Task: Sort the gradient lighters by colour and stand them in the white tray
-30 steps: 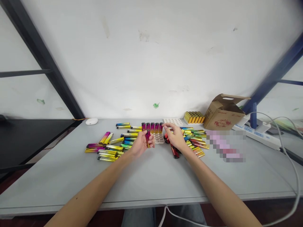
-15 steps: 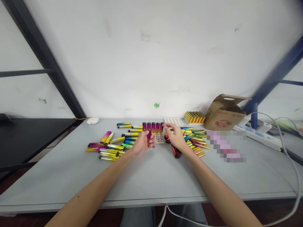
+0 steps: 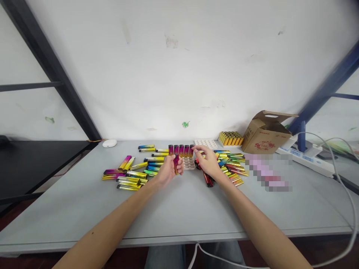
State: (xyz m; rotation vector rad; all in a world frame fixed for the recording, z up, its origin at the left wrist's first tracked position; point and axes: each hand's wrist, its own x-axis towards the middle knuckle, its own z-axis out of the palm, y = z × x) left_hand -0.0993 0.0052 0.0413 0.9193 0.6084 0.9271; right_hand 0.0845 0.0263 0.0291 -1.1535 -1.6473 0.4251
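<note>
Upright in my left hand [image 3: 169,169] is a purple and yellow lighter [image 3: 176,163], in front of the left part of a white tray [image 3: 189,163] with round pockets. Along the tray's back edge stands a row of several purple lighters [image 3: 181,150]. My right hand [image 3: 206,160] has its thumb and index finger together at the right end lighter [image 3: 192,150] of that row. Loose metallic lighters lie on both sides, a left group [image 3: 137,173] and a right group [image 3: 230,164], partly under my right hand.
Behind the right group are a second white tray [image 3: 206,144], a tray of upright yellow lighters [image 3: 231,139] and an open cardboard box [image 3: 265,136]. A power strip [image 3: 307,161] with white cables lies right. A small white case [image 3: 109,143] sits back left on the grey table [image 3: 182,209].
</note>
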